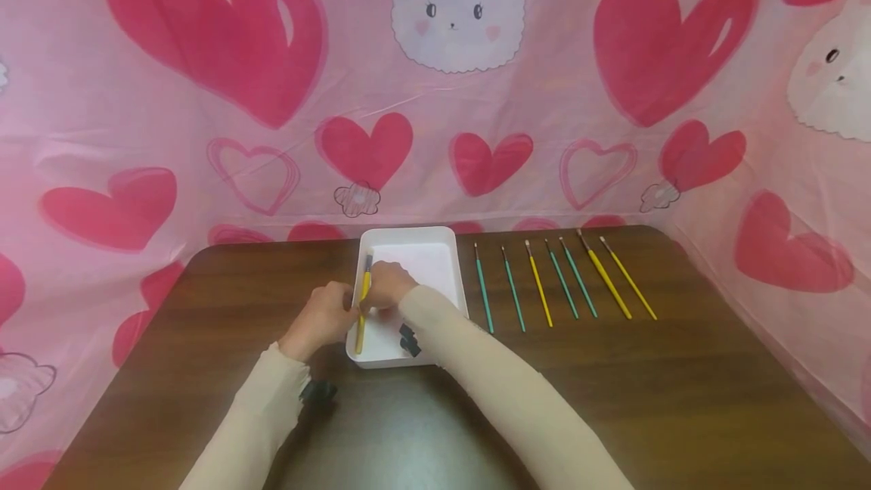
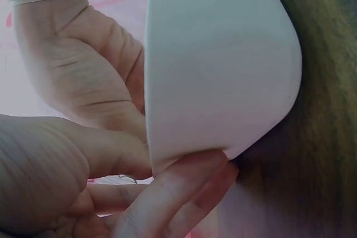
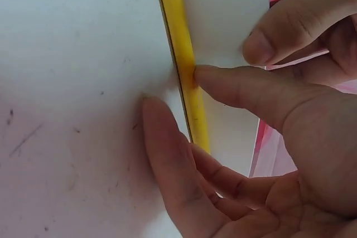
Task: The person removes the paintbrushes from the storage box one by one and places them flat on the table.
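Note:
A white rectangular tray (image 1: 432, 267) lies on the table, with a thick yellow-handled paintbrush (image 1: 361, 335) along its left side, bristles toward the back. My left hand (image 1: 321, 316) grips the tray's left wall; in the left wrist view, the thumb is over the rim and the fingers (image 2: 184, 182) press the outside. Over the tray's left part, my right hand (image 1: 389, 284) reaches down around the paintbrush. In the right wrist view, its thumb touches the yellow handle (image 3: 181, 43), while the index finger rests on the tray floor, apart from the handle. The handle's lower end is hidden behind fingers.
Several slim brushes lie in a row right of the tray, among them a teal one (image 1: 483, 286), a yellow one (image 1: 539, 282) and a thicker yellow one (image 1: 609, 278). The brown tabletop (image 1: 408, 429) extends in front. A pink heart-printed sheet (image 1: 429, 97) hangs behind.

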Tool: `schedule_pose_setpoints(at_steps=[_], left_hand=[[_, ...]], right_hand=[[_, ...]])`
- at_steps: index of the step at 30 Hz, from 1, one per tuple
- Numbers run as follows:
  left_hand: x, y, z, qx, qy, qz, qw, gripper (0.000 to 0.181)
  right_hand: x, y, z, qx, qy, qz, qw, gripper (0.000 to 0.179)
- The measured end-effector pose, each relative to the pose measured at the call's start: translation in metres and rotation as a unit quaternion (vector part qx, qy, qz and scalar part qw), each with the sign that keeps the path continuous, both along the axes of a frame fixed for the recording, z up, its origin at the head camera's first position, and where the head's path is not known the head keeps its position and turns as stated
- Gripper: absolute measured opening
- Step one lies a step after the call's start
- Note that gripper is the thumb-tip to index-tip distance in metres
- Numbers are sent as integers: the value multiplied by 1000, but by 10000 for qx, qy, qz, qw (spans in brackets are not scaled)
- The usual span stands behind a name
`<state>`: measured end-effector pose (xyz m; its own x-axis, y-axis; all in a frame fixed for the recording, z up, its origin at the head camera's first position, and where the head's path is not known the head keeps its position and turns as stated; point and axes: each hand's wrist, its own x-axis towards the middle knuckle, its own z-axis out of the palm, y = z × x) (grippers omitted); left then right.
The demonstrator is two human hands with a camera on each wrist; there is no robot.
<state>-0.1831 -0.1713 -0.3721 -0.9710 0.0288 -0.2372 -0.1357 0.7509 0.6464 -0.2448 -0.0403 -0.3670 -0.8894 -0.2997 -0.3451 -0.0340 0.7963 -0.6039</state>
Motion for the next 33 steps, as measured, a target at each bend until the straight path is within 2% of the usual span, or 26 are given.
schedule_pose_setpoints(at_steps=[5, 9, 15, 22, 26, 33], left_hand=[[0, 2, 1, -61, 70, -64, 9999, 41], [0, 1, 0, -62, 119, -87, 9999, 42], [-1, 0, -1, -84, 149, -92, 9998, 42], [-2, 3, -2, -152, 66, -47, 9999, 43], [0, 4, 0, -182, 35, -56, 9998, 47], [0, 2, 1, -331, 74, -100, 9994, 47]], right_hand=[[-1, 0, 1, 119, 90, 118, 9998, 24], [-3, -2, 1, 429, 180, 178, 9988, 17], [-4, 1, 2, 602, 273, 245, 9975, 26], [-9, 18, 6, 739, 417, 356, 9958, 33], [-14, 28, 10, 723, 548, 356, 9952, 33], [-18, 41, 15, 487, 386, 181, 9979, 37]])
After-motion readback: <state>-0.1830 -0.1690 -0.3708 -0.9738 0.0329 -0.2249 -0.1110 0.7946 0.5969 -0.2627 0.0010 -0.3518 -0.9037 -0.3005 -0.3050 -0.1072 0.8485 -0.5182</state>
